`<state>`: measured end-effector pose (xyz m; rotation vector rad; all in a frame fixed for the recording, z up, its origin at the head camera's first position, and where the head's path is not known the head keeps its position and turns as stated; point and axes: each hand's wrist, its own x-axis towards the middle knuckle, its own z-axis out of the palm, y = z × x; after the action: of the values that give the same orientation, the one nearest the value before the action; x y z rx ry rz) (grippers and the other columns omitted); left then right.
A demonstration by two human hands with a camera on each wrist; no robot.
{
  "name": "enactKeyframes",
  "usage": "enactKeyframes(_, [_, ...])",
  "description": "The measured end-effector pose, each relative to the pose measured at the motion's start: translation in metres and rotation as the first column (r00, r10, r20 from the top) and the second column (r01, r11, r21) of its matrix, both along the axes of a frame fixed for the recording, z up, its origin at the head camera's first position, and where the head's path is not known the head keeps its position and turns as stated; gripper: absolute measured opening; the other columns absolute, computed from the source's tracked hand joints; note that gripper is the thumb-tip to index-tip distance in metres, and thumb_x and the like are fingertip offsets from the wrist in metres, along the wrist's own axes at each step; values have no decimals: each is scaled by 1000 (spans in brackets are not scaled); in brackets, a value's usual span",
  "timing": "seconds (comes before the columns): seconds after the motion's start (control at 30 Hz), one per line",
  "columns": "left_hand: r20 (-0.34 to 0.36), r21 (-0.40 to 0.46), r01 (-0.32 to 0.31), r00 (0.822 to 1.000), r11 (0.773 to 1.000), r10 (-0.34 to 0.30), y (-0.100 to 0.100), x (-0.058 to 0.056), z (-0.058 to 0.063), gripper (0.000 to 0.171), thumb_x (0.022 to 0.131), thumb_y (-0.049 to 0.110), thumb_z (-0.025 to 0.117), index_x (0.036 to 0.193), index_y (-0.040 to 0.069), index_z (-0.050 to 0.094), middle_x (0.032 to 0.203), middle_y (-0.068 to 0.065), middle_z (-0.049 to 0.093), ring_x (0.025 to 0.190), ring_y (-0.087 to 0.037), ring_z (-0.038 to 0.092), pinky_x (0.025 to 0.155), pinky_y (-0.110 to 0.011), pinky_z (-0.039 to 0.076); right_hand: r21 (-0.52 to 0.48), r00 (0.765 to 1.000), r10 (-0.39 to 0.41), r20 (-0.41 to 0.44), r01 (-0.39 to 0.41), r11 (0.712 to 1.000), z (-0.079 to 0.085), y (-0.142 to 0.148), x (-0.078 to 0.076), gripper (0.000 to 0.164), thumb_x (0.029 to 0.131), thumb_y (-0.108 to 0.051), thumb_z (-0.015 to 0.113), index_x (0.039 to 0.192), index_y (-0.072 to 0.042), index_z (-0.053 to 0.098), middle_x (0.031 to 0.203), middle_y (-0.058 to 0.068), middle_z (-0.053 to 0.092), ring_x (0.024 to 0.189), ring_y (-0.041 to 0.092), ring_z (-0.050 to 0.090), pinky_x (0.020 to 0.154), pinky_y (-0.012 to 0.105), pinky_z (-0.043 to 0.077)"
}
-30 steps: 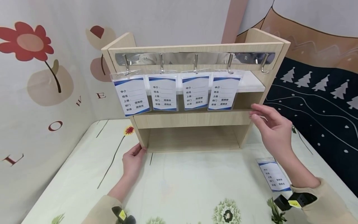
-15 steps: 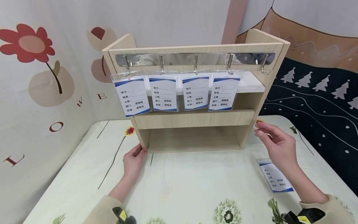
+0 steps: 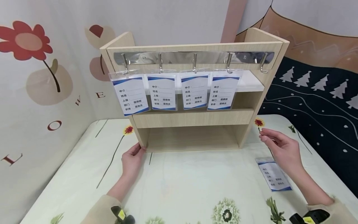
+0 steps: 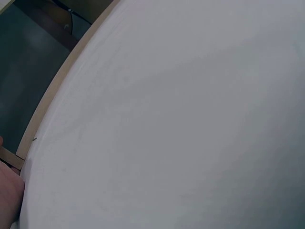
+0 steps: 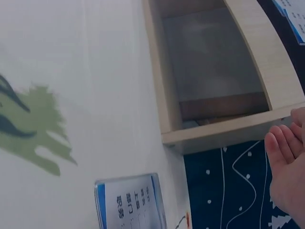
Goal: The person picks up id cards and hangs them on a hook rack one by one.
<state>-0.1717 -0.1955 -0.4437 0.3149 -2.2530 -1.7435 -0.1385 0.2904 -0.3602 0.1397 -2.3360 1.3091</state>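
A pale wooden desk shelf [image 3: 193,119] stands on the table, with a metal hook rail [image 3: 205,58] across its upper front. Clear-sleeved name badges hang from several hooks, among them the leftmost badge [image 3: 130,95] and the one furthest right [image 3: 222,93]. My left hand [image 3: 132,160] grips the shelf's lower left corner; in the left wrist view only a bit of that hand [image 4: 10,195] shows beside the corner. In the air right of the shelf is my right hand [image 3: 283,151], holding nothing, its fingers loosely curled. Below it another badge [image 3: 274,176] lies flat on the table.
A flower-printed white cloth [image 3: 179,186] covers the table. Behind stands a pale wall [image 3: 173,21] with painted flowers, and at the right hangs a dark cloth [image 3: 310,105] printed with white trees. The rail's rightmost hook [image 3: 263,63] sits past the hanging badges.
My right hand has moved down and to the right, away from the shelf's right side, toward the badge on the table. The left hand keeps its place at the lower corner.
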Motion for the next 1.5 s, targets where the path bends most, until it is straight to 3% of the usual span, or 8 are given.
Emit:
enactKeyframes(0.07, [-1,-3,-6,1000,1000,6,-1,1,1,38,102,12,64,138,-1,62,132,-20,65,114,-15,66,81,-7,51,20,1000,1,1,-1,1000,-1,0,-2,34,102,-12,66,130,6,64,106,-32,64,95,-15,61,82,4,48])
enactKeyframes(0.2, [-4,0,-12,1000,1000,12,-1,1,0,38,101,10,64,137,-2,62,132,-21,65,112,-14,67,81,-8,51,64,999,-3,33,1,998,-4,7,-6,35,102,-16,66,130,4,65,104,-32,63,96,-16,59,83,1,45])
enactKeyframes(0.27, [-6,-1,-10,1000,1000,10,-1,1,1,38,101,10,64,138,-2,62,132,-21,65,118,-25,65,82,-7,51,79,998,-6,60,1,997,-6,11,-8,36,102,-18,67,131,4,65,103,-32,63,95,-16,58,83,0,44])
enactKeyframes(0.4, [-6,4,-4,1000,1000,4,-1,1,1,39,102,10,63,138,-1,62,133,-20,64,122,-30,62,82,-7,51,95,994,-3,108,-7,995,-13,21,-11,37,102,-19,68,130,4,65,101,-29,65,93,-15,57,81,0,44])
enactKeyframes(0.67, [10,3,-2,1000,1000,2,-1,2,1,39,102,12,63,139,0,61,135,-19,64,124,-30,62,81,-6,50,160,983,-2,181,-27,987,-23,34,-10,37,102,-21,67,130,2,66,111,2,74,91,-17,55,76,2,46])
enactKeyframes(1.07, [3,2,3,1000,1000,-3,0,3,2,39,102,10,62,139,-1,61,135,-20,64,124,-31,62,81,-5,50,220,970,9,242,-64,973,-34,52,-9,36,101,-20,68,128,4,67,118,20,72,91,-19,51,73,4,45])
enactKeyframes(1.27, [0,8,0,1000,1000,0,1,3,2,39,102,9,62,139,-2,60,135,-20,63,123,-31,62,81,-6,51,259,951,38,307,-122,958,-40,59,-9,35,101,-21,69,126,4,68,119,22,71,89,-15,53,72,8,47])
enactKeyframes(1.5, [-8,20,-1,1000,1000,1,1,2,2,39,102,8,62,139,-3,60,134,-21,63,122,-31,63,81,-8,52,284,949,23,314,-117,952,-47,68,-9,35,100,-19,70,125,5,68,117,22,71,88,-17,50,72,8,45])
